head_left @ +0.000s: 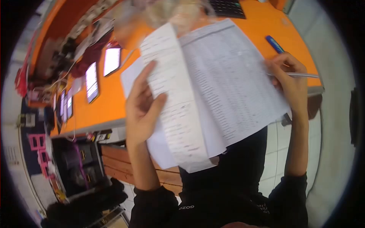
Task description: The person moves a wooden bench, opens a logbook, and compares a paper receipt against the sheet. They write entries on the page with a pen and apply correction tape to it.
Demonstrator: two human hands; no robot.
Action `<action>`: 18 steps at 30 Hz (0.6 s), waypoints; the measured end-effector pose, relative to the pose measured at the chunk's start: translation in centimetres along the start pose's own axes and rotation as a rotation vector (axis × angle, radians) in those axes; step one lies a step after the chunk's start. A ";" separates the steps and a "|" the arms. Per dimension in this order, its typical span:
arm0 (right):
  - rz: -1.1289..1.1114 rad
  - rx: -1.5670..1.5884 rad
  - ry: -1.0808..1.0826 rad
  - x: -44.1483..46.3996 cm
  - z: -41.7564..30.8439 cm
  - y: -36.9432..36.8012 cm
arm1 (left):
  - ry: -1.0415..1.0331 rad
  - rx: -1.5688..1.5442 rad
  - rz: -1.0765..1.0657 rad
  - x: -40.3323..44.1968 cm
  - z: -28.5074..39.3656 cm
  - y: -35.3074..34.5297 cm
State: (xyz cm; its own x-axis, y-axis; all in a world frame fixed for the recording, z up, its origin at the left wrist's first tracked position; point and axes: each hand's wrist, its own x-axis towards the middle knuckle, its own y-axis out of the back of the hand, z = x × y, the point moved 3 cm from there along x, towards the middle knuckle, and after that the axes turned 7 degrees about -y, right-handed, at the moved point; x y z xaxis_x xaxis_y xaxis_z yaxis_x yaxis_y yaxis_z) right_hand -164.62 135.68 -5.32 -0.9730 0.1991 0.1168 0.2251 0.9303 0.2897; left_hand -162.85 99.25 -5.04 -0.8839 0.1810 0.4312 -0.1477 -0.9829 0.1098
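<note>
My left hand (143,108) lies at the left edge of a long narrow paper strip (173,91) with handwritten lines, its thumb and index finger resting on the strip. The strip overlaps a large printed sheet (232,79) and other white paper (163,152), and its lower end hangs past the desk edge. At the right side of the printed sheet, my right hand (287,74) has its fingers closed around a slim silver pen (306,75). Just above that hand lies a blue marker (274,44).
Lit phones (91,81) stand or lie along the left of the orange desk (110,110). A black keyboard (227,8) and blurred plastic bags (167,13) are at the back. An open black drawer (78,163) is at the lower left.
</note>
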 end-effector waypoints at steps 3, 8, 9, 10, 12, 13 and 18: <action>0.010 0.003 -0.064 0.1 0.0 0.6 | 0.080 -0.029 -0.002 0.0 0.7 -0.7; 0.010 -0.027 -0.047 0.2 0.6 0.8 | 0.078 -0.036 -0.031 -0.1 0.7 -0.5; 0.002 -0.017 -0.035 0.3 0.8 0.9 | 0.078 -0.046 -0.035 -0.1 0.7 -0.5; -0.004 -0.009 -0.023 0.3 0.9 0.9 | 0.078 -0.057 -0.039 -0.1 0.6 -0.5; -0.011 0.026 -0.024 0.3 0.8 0.6 | 0.067 -0.050 -0.038 -0.3 0.7 -0.3; -0.005 0.052 -0.029 0.1 0.7 0.8 | 0.055 -0.057 -0.047 -0.3 0.5 -0.3; 0.056 0.035 0.095 0.2 1.2 0.9 | 0.001 0.001 0.007 0.0 0.0 -0.4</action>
State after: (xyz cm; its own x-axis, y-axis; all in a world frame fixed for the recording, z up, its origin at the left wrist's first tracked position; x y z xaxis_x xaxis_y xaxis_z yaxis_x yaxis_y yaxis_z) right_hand -164.66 136.90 -6.22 -0.9493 0.2226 0.2222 0.2756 0.9290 0.2468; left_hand -162.74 99.66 -5.08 -0.8854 0.1738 0.4311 -0.1409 -0.9842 0.1074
